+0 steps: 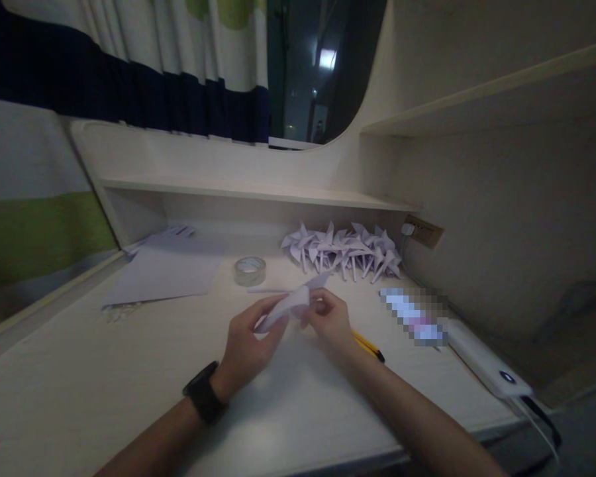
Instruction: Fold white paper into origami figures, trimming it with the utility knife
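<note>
A piece of white paper (295, 302) with curled, pointed flaps is held between my two hands above the desk. My left hand (251, 339) grips its left side, thumb below and fingers behind. On the other side my right hand (330, 321) pinches the paper near its middle, fingertips bent together. Behind the hands, several white paper pinwheels (340, 248) with rolled paper sticks lie in a bunch. A roll of clear tape (249, 271) rests to the left of them. Beside my right forearm lies a slim yellow tool with a black end (369, 345), partly hidden by the arm.
White paper sheets (166, 268) lie at the back left, with small pale pieces (122, 311) at their front edge. A lit phone (412, 317), blurred out, and a white power bank (487, 361) with cables lie on the right. A low shelf (258, 191) overhangs the desk's back.
</note>
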Available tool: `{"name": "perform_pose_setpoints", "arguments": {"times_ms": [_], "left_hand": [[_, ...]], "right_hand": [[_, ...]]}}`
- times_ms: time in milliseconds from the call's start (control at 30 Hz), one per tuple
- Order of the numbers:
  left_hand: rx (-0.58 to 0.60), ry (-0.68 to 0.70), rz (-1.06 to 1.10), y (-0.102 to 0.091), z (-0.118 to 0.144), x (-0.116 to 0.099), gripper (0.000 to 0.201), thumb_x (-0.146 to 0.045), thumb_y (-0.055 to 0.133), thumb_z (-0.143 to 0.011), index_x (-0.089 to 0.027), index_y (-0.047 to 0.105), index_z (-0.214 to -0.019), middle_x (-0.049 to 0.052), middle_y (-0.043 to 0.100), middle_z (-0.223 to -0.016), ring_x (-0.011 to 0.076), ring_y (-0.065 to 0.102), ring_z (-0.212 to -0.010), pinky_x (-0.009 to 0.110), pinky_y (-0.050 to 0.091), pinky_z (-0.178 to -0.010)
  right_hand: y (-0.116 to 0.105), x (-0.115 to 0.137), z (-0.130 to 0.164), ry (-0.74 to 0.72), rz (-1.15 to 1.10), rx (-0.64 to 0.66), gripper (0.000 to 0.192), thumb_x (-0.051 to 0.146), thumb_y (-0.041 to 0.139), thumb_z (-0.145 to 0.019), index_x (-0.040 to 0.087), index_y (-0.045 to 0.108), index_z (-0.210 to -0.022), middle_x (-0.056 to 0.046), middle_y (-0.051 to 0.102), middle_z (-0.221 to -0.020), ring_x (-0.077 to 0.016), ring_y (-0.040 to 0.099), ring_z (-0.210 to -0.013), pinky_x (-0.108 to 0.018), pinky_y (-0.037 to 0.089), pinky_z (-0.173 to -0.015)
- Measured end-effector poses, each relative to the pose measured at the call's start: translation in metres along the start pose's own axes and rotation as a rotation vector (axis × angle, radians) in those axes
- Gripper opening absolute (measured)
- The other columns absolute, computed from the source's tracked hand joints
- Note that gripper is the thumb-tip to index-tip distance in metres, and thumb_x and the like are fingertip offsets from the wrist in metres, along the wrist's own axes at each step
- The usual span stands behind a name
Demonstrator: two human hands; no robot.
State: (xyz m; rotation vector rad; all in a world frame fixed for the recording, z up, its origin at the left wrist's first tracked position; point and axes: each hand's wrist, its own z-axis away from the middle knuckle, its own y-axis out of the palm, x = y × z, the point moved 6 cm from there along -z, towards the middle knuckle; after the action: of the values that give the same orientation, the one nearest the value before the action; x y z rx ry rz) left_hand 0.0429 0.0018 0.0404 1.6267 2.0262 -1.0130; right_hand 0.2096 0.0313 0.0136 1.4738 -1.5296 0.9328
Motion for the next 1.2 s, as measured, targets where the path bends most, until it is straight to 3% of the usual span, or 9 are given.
{"name": "perform_pose_setpoints", "arguments": {"times_ms": [133,333,433,667,967,1200], "left_hand": [[-0.006,0.009,0.009,0.001,0.001,0.001,0.029,-0.022,0.061,-0.083,-0.020,0.062,-0.112,0.006,0.068,-0.106,0.0183,0.065,-0.094,0.031,0.052,-0.085],[-0.014,0.027,-0.018,0.001,0.000,0.001,0.027,-0.021,0.061,-0.082,-0.020,0.063,-0.109,0.006,0.068,-0.106,0.0187,0.064,-0.095,0.030,0.053,-0.083],[-0.013,0.027,-0.009,0.000,0.000,0.001,0.029,-0.021,0.060,-0.082,-0.020,0.063,-0.111,0.006,0.068,-0.107,0.0192,0.064,-0.097,0.032,0.052,-0.085],[-0.028,-0.085,0.167,0.002,-0.001,0.000,0.028,-0.028,0.061,-0.083,-0.017,0.062,-0.109,0.008,0.067,-0.109,0.0202,0.064,-0.098,0.032,0.053,-0.085],[-0.126,-0.165,0.143,-0.009,-0.001,0.003,0.023,-0.032,0.054,-0.087,-0.016,0.071,-0.093,0.006,0.071,-0.094,0.0193,0.066,-0.085,0.028,0.053,-0.076],[-0.089,-0.174,0.075,-0.007,0.003,0.003,0.025,-0.033,0.054,-0.087,-0.017,0.074,-0.089,0.003,0.072,-0.083,0.0182,0.066,-0.076,0.026,0.052,-0.069]], "right_hand": [[-0.003,0.012,0.002,-0.070,0.023,-0.118,0.030,0.024,0.078,-0.063,0.021,0.052,-0.078,0.006,0.060,-0.047,-0.0114,0.056,-0.041,-0.019,0.043,-0.043],[-0.005,0.019,0.012,-0.257,0.218,-0.175,0.018,0.023,0.073,-0.071,0.021,0.058,-0.080,0.003,0.065,-0.057,-0.0134,0.061,-0.049,-0.021,0.047,-0.047],[-0.004,0.026,0.018,-0.426,0.395,-0.146,0.005,0.018,0.066,-0.076,0.021,0.065,-0.080,0.000,0.069,-0.066,-0.0137,0.064,-0.056,-0.023,0.050,-0.055],[0.005,0.037,0.028,-0.728,0.666,-0.044,0.020,0.011,0.055,-0.084,0.021,0.068,-0.095,-0.006,0.071,-0.086,-0.0154,0.066,-0.077,-0.025,0.052,-0.067],[0.007,0.039,0.032,-0.838,0.823,-0.106,0.020,0.011,0.054,-0.084,0.020,0.063,-0.100,-0.008,0.067,-0.091,-0.0162,0.065,-0.083,-0.025,0.052,-0.066],[0.007,0.045,0.034,-0.874,0.799,-0.138,0.019,0.011,0.055,-0.084,0.019,0.060,-0.100,-0.008,0.067,-0.091,-0.0159,0.064,-0.083,-0.025,0.053,-0.067]]}}
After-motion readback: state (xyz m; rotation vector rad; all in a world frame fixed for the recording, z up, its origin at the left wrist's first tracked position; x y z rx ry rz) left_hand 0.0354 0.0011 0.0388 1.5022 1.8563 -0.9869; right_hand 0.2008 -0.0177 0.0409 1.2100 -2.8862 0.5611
